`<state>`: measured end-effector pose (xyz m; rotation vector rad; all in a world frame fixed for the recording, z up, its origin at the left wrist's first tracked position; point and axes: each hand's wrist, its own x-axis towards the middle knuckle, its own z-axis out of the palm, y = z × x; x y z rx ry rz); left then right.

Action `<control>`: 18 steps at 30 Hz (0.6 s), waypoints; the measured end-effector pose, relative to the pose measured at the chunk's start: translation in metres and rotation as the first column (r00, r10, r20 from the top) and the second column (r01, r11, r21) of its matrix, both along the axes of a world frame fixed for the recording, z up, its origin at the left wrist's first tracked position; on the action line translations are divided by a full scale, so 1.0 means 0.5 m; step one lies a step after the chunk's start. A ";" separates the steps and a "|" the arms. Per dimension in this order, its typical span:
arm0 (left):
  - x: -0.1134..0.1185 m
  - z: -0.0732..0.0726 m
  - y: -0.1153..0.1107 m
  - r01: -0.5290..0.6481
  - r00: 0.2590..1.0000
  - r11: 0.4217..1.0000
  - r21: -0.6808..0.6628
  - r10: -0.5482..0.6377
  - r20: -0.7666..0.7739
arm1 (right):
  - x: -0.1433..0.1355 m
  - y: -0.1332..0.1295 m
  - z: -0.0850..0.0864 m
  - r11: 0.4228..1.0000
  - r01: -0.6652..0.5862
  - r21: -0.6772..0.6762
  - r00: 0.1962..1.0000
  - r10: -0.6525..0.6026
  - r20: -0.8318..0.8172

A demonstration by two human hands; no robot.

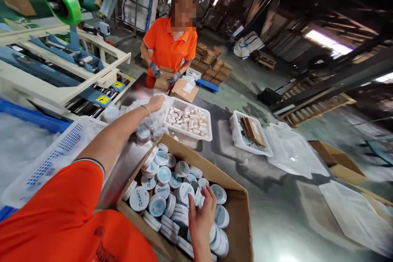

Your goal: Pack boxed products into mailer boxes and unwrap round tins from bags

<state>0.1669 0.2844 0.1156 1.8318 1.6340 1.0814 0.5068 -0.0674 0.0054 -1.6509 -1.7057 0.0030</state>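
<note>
My right hand (203, 213) is over an open cardboard box (236, 213), thumb and fingers apart, with its fingertips close to the containers inside. Many round, flat white containers (163, 175) with pale blue or lettered lids lie in that box, some stacked on edge. Stretched across the table, my left hand (156, 103) is at a heap of clear plastic bags (135, 108). Its fingers point down into the plastic and are mostly hidden. More round containers (143, 134) sit beside the bags. A white basket of small white-and-gold pieces (188, 120) stands just right of the heap.
Across the metal table (221, 163), a co-worker in orange (173, 45) and grey gloves handles cardboard. A white basket with flat cardboard (250, 133) and plastic sheets (294, 151) lie to the right. A roller machine with green tape (63, 3) stands left.
</note>
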 end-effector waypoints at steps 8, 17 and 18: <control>-0.003 -0.167 -0.329 -0.086 0.995 0.983 -0.163 0.077 -0.065 | 0.028 0.011 -0.018 0.995 -0.065 -0.079 0.998 0.063 -0.023; -0.278 -0.223 -0.462 -0.666 0.716 0.652 -0.362 0.696 -0.065 | -0.061 0.050 -0.007 0.959 -0.258 -0.114 0.965 0.250 -0.081; -0.296 -0.220 -0.457 -0.649 0.726 0.664 -0.372 0.686 -0.042 | -0.069 0.048 -0.004 0.954 -0.276 -0.119 0.960 0.268 -0.081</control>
